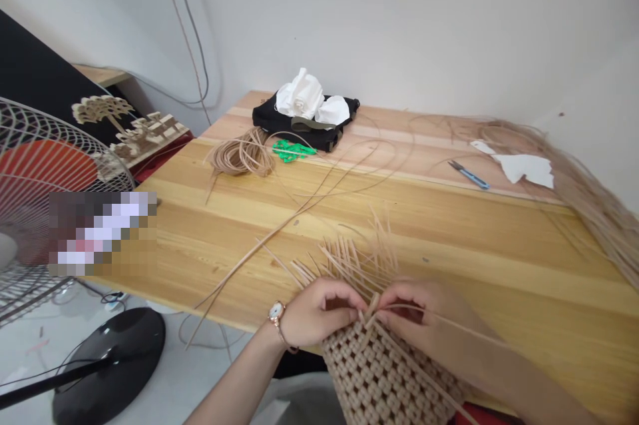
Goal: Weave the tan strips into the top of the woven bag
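Note:
A tan woven piece [375, 372] with an open knotted lattice lies at the table's near edge, partly over my lap. Loose strand ends [344, 257] fan out beyond its far edge. My left hand [319, 312], with a watch [276, 312] at the wrist, pinches the weave's upper edge beside a small raised loop [371, 305]. On the loop's other side, my right hand [429, 308] is closed in a pinch on a thin tan strand [464, 325], which trails to the right over the hand. Another long strand runs down across the weave.
On the wooden table [224, 212] are a coil of strands [242, 153], green pieces [292, 150], a black cloth bag [264, 113] with white paper, and blue thread snips [469, 175]. A strand bundle [589, 205] lies right. A fan [50, 178] stands left.

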`<move>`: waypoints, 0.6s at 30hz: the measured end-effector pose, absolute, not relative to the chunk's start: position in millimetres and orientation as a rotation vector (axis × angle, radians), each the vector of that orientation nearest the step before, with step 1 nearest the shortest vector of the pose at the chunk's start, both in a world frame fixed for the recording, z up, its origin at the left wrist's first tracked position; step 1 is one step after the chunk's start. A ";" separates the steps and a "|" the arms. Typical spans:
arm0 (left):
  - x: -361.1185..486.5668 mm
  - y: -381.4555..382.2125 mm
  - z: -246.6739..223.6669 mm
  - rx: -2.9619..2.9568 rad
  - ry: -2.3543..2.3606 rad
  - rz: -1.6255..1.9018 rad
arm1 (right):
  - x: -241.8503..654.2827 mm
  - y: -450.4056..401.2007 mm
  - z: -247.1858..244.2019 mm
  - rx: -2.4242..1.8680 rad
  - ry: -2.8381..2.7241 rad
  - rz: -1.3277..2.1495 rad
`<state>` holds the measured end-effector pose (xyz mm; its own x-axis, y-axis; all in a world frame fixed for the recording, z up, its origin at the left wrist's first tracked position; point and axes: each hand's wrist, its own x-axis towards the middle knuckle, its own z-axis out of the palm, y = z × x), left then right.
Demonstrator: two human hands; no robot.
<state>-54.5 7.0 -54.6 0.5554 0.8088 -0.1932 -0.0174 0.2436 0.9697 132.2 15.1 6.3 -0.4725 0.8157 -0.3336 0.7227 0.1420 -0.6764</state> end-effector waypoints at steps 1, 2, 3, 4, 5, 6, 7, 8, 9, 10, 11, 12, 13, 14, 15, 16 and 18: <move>-54.9 6.9 -53.6 1.192 0.805 0.655 | 133.2 16.5 6.1 -1.583 -2.244 1.291; -54.7 6.7 -52.7 1.186 0.797 0.651 | 133.8 17.8 5.4 -1.603 -2.215 1.327; -54.0 6.4 -52.0 1.193 0.796 0.651 | 134.1 18.9 4.6 -1.607 -2.196 1.352; -52.8 5.9 -51.7 1.215 0.809 0.655 | 134.1 20.0 3.6 -1.602 -2.180 1.370; -51.1 5.3 -51.6 1.247 0.837 0.662 | 133.9 20.8 2.8 -1.598 -2.163 1.385; -49.1 4.6 -51.8 1.280 0.872 0.672 | 133.6 21.4 2.2 -1.601 -2.144 1.398; -47.0 3.8 -52.2 1.306 0.906 0.682 | 133.3 21.6 2.0 -1.623 -2.122 1.391; -44.9 2.8 -52.5 1.315 0.934 0.690 | 133.1 21.3 1.9 -1.659 -2.103 1.370; -43.0 1.9 -52.8 1.306 0.953 0.695 | 133.1 20.5 2.1 -1.704 -2.088 1.342; -41.5 1.0 -53.0 1.285 0.966 0.699 | 133.3 18.9 2.3 -1.752 -2.081 1.315; -40.2 0.2 -52.9 1.263 0.975 0.702 | 133.9 16.5 2.5 -1.792 -2.085 1.293; -39.4 -0.6 -52.6 1.244 0.985 0.708 | 134.7 13.2 2.5 -1.816 -2.104 1.276; -38.9 -1.2 -52.1 1.232 0.996 0.713 | 135.6 8.9 2.4 -1.824 -2.143 1.258; -38.5 -1.7 -51.6 1.227 1.004 0.721 | 136.5 4.0 2.2 -1.823 -2.195 1.228; -38.4 -2.2 -51.0 1.226 1.009 0.729 | 137.4 -1.3 1.8 -1.817 -2.260 1.168; -38.3 -2.6 -50.6 1.227 1.011 0.737 | 138.0 -6.7 1.4 -1.804 -2.332 1.094; -37.9 -3.2 -50.4 1.221 1.011 0.749 | 138.6 -16.3 0.5 -1.740 -2.457 0.939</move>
<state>-37.9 -3.2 -50.4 0.3910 0.8947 -0.2158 0.0542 0.2116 0.9758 138.6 -16.3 0.5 -0.3914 0.8559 -0.3380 0.8631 0.2141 -0.4574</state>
